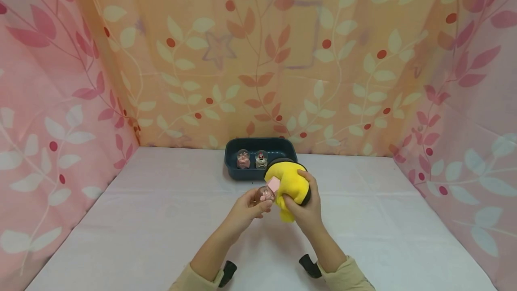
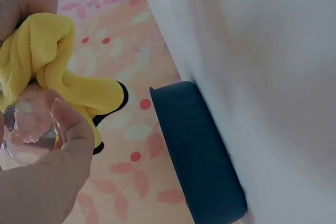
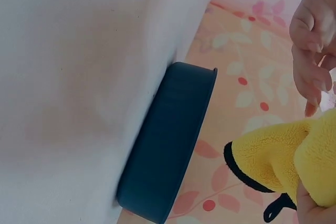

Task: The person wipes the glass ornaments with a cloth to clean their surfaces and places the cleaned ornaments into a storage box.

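Note:
My left hand [image 1: 245,210] grips a small snow globe [image 1: 264,194] by its clear dome, with its pink base turned up toward the right hand. In the left wrist view the globe's dome [image 2: 31,148] shows between thumb and fingers, a pink figure inside. My right hand [image 1: 310,208] holds a bunched yellow cloth [image 1: 288,178] with black edging, its fold right at the globe's base. A loose end of the cloth [image 3: 268,153] hangs with a black loop in the right wrist view. Both hands are raised in front of the dark blue tray [image 1: 246,175].
Inside the tray stand two more snow globes, one with a pink base [image 1: 243,160] and one with a white base [image 1: 261,160]. The tray sits at the back of the white-covered table [image 1: 161,205], close to the leaf-patterned curtain [image 1: 194,57]. Similar curtains flank both sides.

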The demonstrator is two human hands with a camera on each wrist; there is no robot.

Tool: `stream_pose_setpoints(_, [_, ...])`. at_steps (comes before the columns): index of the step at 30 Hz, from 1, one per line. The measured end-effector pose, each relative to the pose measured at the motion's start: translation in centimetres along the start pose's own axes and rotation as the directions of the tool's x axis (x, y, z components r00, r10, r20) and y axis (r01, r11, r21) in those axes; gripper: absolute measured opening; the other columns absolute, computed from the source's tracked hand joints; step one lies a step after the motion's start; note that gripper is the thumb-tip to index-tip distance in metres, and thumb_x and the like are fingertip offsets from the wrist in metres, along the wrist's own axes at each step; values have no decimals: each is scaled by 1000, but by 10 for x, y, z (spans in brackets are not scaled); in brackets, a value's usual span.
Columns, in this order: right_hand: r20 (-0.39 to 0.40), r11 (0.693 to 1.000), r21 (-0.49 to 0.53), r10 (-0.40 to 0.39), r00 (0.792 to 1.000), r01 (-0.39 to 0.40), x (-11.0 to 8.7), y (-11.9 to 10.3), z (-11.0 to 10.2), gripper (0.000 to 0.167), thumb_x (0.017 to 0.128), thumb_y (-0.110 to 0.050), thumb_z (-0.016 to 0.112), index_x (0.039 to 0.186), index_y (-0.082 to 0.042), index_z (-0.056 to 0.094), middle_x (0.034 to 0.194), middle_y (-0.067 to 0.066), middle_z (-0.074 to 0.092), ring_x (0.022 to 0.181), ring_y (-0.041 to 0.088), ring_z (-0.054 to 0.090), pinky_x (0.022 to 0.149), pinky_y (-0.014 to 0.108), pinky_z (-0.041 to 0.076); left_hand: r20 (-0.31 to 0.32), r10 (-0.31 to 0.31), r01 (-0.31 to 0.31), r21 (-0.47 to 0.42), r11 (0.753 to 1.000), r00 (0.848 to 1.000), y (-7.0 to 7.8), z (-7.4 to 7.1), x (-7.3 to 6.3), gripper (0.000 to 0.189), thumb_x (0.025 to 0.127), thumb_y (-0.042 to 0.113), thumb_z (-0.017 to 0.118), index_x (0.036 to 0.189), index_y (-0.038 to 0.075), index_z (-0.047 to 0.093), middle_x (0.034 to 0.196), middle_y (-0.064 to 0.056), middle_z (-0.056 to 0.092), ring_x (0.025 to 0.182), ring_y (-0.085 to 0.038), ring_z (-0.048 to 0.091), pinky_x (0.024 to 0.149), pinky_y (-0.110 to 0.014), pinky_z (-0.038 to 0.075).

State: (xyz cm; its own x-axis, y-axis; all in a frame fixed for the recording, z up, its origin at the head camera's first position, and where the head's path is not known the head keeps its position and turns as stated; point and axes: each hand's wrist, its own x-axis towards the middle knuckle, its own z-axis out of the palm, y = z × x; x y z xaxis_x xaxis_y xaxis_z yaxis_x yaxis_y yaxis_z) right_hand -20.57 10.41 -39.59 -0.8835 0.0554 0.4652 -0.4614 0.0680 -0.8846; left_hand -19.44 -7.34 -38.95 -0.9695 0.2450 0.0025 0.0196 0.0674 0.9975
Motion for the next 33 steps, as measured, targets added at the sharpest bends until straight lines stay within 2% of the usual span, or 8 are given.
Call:
stream_pose_setpoints(4, [-32, 999, 13, 41, 999, -41, 1, -1, -1, 65, 78, 10, 68, 135, -4, 40, 115, 5, 46, 97, 23, 46, 81, 30, 45, -19, -13, 12, -25, 1000, 1000, -1, 0, 0, 60, 93, 27, 68, 139, -1, 41, 112, -12, 64, 91, -21, 66, 78, -33, 50])
stream_pose_setpoints(9, [-79, 993, 55, 106, 991, -102, 3, -2, -4, 64, 79, 9, 65, 136, -5, 40, 115, 4, 46, 98, 22, 46, 82, 29, 45, 0, -17, 17, -84, 996, 1000, -1, -1, 1, 52, 98, 31, 59, 137, 1, 41, 99, -8, 67, 86, -21, 67, 73, -29, 49])
stream_pose_setpoints(12, [-91, 988, 113, 113, 989, -103, 4, -3, -7, 64, 79, 10, 63, 136, -5, 38, 114, 5, 46, 97, 21, 47, 81, 28, 46, 18, -17, 20, -118, 993, 1000, -3, -2, 2, 51, 101, 35, 52, 134, -2, 41, 98, -11, 66, 82, -18, 67, 71, -27, 48])
stream_pose_setpoints(18, [16, 976, 192, 99, 995, -100, 4, 0, -8, 71, 77, 8, 63, 139, -10, 33, 119, 8, 42, 100, 22, 48, 83, 27, 48, 30, -5, 9, -141, 990, 1000, -4, -2, 2, 51, 103, 37, 44, 129, -6, 42, 100, -14, 65, 75, -12, 65, 70, -25, 49])
stream_pose_setpoints(21, [114, 979, 171, 95, 989, -114, 4, 2, -7, 75, 78, 7, 66, 141, -10, 30, 123, 9, 39, 103, 26, 46, 84, 28, 48, 41, -18, 24, -154, 988, 999, -2, -1, 2, 51, 104, 38, 44, 129, -6, 42, 97, -10, 65, 73, -11, 63, 70, -24, 49])
stream_pose_setpoints(24, [166, 985, 124, 97, 981, -118, 3, 4, -4, 77, 78, 6, 69, 142, -9, 28, 124, 10, 39, 103, 28, 45, 84, 30, 48, 46, -45, 51, -138, 989, 998, -1, 0, 2, 55, 102, 41, 45, 131, -5, 41, 96, -9, 65, 73, -12, 62, 71, -24, 49])
stream_pose_setpoints(29, [103, 996, 45, 69, 992, -74, 2, 4, -2, 72, 77, 8, 70, 138, -8, 35, 120, 9, 43, 100, 27, 45, 83, 32, 46, 64, -67, 71, -67, 995, 996, -1, 2, 1, 59, 99, 45, 51, 132, -3, 41, 100, -11, 64, 77, -15, 63, 72, -27, 48])
stream_pose_setpoints(33, [45, 1000, 13, 19, 999, -20, 1, 3, -3, 67, 76, 10, 70, 135, -4, 40, 117, 7, 45, 98, 25, 46, 83, 32, 44, 84, -57, 62, -65, 996, 995, -4, 2, 2, 60, 99, 45, 51, 135, -1, 40, 105, -14, 62, 81, -16, 63, 73, -28, 48])
